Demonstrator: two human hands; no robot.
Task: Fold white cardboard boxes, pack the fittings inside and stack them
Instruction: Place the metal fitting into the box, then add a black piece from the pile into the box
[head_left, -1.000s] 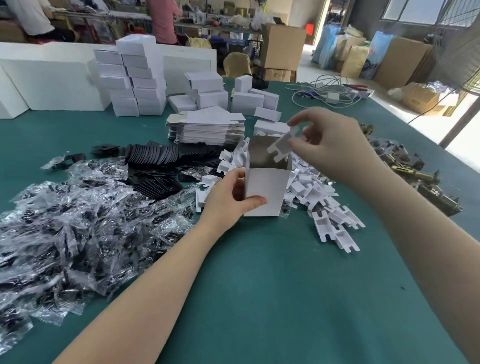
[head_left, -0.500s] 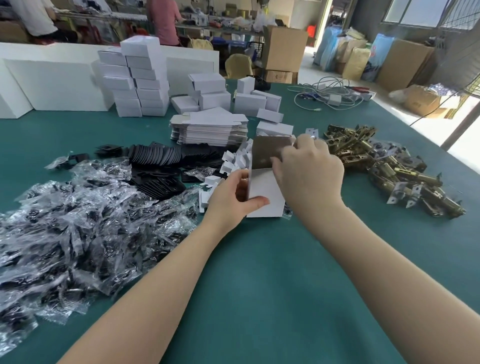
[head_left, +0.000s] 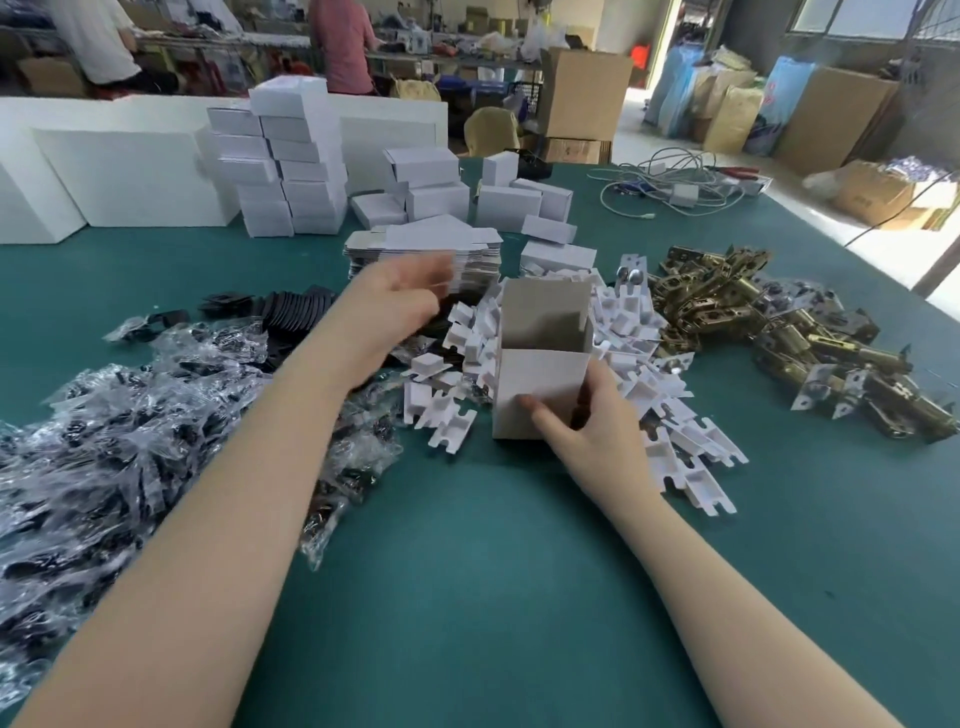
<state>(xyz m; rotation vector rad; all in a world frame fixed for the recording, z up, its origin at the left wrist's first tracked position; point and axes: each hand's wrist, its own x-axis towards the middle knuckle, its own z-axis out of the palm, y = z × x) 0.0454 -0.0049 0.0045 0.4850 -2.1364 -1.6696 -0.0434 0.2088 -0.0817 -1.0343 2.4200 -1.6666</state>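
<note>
The white cardboard box (head_left: 540, 384) stands upright a bit right of the frame's center on the green counter (head_left: 493, 597), top open with its lid flap sticking up at the back, so you can see the grey inside. The right hand (head_left: 597, 431) holds it low down, thumb pressed across the front face and the fingers wrapped round the right side. The left hand (head_left: 400, 296) is up and to the left of the box, not touching it, hovering over the black stuff; it's motion-blurred, so I can't tell what the fingers are doing or whether there's anything in them.

Right around the box is a heap of white cardboard inserts (head_left: 613, 374), spilling to both sides and toward the lower right. Just behind, upper center, sits a stack of flat unfolded boxes (head_left: 426, 249). To the right is a pile of brass latch fittings (head_left: 779, 338). Left of the box there are black plates (head_left: 296, 312), and a big mound of clear plastic bags (head_left: 130, 441) fills the left side. Finished white boxes are stacked (head_left: 291, 166) at the upper left, with a few loose ones nearby. A tangle of white cable (head_left: 670, 192) lies at the upper right.
</note>
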